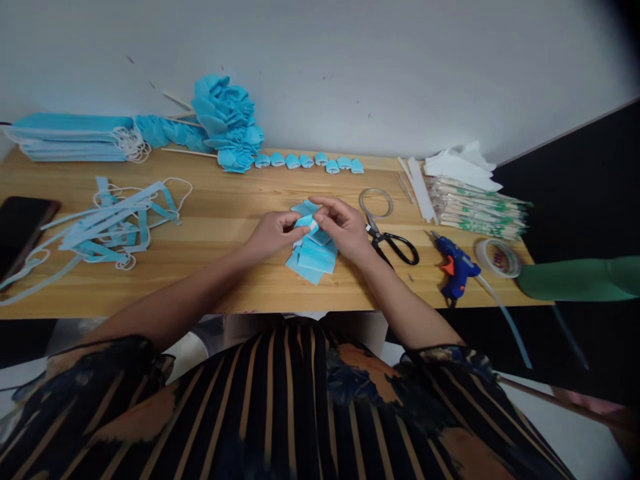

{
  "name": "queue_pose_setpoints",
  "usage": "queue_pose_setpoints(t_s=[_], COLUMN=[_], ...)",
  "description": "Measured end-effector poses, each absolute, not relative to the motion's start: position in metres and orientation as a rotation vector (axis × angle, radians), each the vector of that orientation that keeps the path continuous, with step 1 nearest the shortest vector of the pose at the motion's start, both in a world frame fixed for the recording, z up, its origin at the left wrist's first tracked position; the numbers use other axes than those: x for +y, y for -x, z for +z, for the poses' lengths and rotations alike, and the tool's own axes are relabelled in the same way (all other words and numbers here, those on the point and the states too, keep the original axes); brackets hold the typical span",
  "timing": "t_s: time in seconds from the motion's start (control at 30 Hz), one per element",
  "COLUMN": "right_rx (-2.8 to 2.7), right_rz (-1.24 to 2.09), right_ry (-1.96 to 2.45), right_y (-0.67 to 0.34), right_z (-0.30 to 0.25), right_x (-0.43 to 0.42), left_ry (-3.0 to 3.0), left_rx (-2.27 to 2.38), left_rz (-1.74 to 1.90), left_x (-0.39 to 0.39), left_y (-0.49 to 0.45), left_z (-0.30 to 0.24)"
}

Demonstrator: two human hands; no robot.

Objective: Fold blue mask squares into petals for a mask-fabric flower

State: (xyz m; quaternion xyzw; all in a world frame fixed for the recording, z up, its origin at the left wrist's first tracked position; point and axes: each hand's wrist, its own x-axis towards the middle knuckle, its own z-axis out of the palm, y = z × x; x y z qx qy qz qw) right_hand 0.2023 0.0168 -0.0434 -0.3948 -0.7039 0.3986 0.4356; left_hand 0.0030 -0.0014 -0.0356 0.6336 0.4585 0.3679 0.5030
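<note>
Between the fingertips of both hands is a small blue piece of mask fabric (313, 225), its white side partly showing. My left hand (279, 231) pinches it from the left with thumb and forefinger. From the right, my right hand (344, 223) grips it, thumb and fingers closed. Fingers cover part of the piece. Below the hands, several cut blue fabric squares (316, 257) lie loosely stacked on the wooden table (225, 267). Black-handled scissors (393, 243) rest right of my right hand. Beyond the hands runs a row of small folded blue pieces (307, 161).
Blue fabric flowers on sticks (225, 120) and stacked masks (70, 137) stand along the wall. Cut mask strips (120, 227) and a phone (23, 227) lie left. On the right are a blue glue gun (455, 267), tape roll (499, 259), wrapped sticks (477, 207) and green bottle (575, 279).
</note>
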Motion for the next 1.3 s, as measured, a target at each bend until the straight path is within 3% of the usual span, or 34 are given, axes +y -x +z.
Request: queue_pose_setpoints(t_s=[0.23, 0.53, 0.83, 1.3], right_rx=[-1.725, -1.597, -1.587, -1.710], right_rz=[1.142, 1.076, 1.058, 1.203], right_ry=[0.947, 1.058, 1.062, 0.920], right_y=[-0.203, -0.203, -0.203, -0.201], right_z=[-0.043, -0.041, -0.041, -0.053], right_x=[0.018, 0.020, 0.018, 0.021], left_ry=[-1.482, -1.277, -1.370, -1.384], left_rx=[1.098, 1.083, 1.037, 0.980], left_rz=[0.889, 1.024, 0.923, 0.967], left_x=[-0.002, 0.003, -0.001, 0.001], left_y=[-0.004, 0.000, -0.002, 0.000], left_z=[-0.033, -0.030, -0.028, -0.031])
